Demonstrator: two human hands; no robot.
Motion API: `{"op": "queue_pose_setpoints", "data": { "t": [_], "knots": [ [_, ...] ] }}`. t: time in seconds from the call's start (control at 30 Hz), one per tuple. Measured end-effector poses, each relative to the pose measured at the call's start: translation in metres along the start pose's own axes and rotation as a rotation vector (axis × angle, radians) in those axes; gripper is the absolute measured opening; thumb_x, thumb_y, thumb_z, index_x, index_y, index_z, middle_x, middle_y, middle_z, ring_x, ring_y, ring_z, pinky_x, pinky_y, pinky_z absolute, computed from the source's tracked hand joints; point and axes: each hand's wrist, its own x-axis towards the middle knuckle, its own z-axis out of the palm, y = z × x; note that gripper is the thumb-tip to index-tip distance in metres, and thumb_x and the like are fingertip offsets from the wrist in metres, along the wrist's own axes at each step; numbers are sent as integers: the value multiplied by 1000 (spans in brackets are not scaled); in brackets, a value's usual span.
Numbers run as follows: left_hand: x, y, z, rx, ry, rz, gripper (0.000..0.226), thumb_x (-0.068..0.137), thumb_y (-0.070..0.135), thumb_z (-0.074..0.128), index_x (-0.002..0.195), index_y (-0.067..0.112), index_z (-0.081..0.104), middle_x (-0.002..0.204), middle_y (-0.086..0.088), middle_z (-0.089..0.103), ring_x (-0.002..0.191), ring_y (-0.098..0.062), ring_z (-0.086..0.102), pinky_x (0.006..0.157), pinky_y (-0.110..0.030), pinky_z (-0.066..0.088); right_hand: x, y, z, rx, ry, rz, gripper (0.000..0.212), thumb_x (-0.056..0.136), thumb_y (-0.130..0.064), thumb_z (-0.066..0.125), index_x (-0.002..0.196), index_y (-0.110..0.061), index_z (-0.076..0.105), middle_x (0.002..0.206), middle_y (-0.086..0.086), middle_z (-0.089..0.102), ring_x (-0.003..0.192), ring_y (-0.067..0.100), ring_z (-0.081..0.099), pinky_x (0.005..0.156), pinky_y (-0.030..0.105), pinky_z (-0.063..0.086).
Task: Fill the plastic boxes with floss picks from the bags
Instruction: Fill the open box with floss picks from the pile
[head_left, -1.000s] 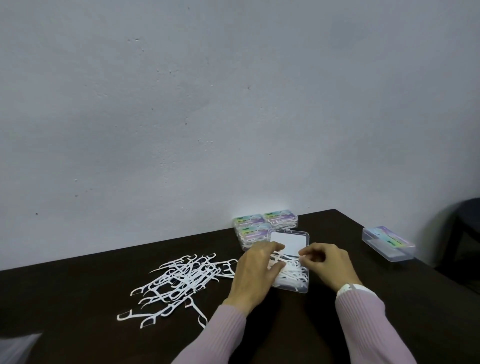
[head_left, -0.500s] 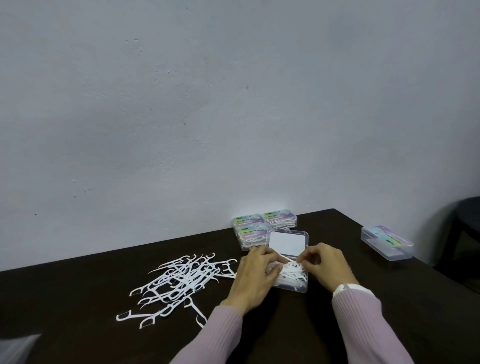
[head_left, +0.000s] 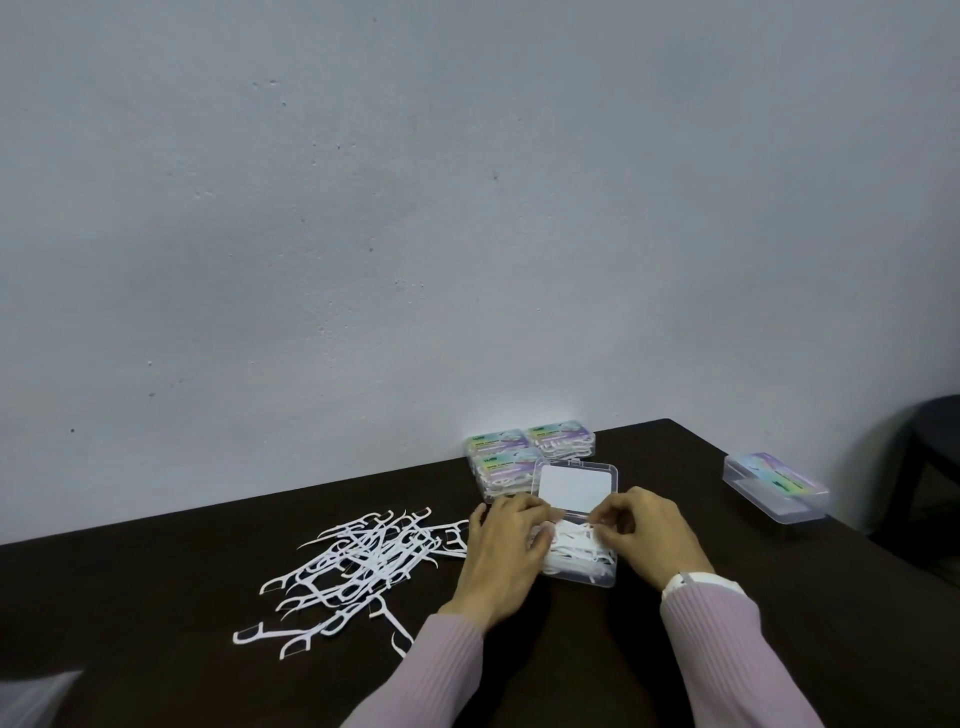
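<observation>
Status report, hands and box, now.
Both hands at open box: left hand resting on picks inside, right hand pinching picks. Loose picks left of box. Nothing obstructing.

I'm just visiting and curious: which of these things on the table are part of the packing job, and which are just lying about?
Part of the job:
open clear plastic box
loose white floss picks
closed filled boxes with colourful labels
separate clear labelled box
left hand
right hand

Lying about:
dark chair

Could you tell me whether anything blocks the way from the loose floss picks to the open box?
Only the left hand, which lies between the loose floss picks and the open box; its lid is folded back.
</observation>
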Motion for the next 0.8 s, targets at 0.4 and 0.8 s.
{"op": "queue_pose_setpoints", "data": {
  "t": [0.4, 0.8],
  "knots": [
    [0, -7, -4, -207, 21, -18, 22, 91, 12, 55, 106, 20, 68, 115, 10, 60, 111, -3, 51, 100, -25, 40, -5, -7, -5, -16, -30, -2, 10, 84, -32, 65, 92, -28, 69, 85, -15, 52, 79, 2, 47, 97, 33, 39],
    [-2, -6, -7, -255, -7, -55, 29, 87, 5, 55, 109, 20, 67, 119, 9, 59, 113, -4, 51, 101, -22, 39, -3, -7, -2, -53, -2, 19, 6, 84, -32, 65, 89, -29, 67, 89, -14, 52, 84, 4, 48, 100, 35, 31]
  ]
}}
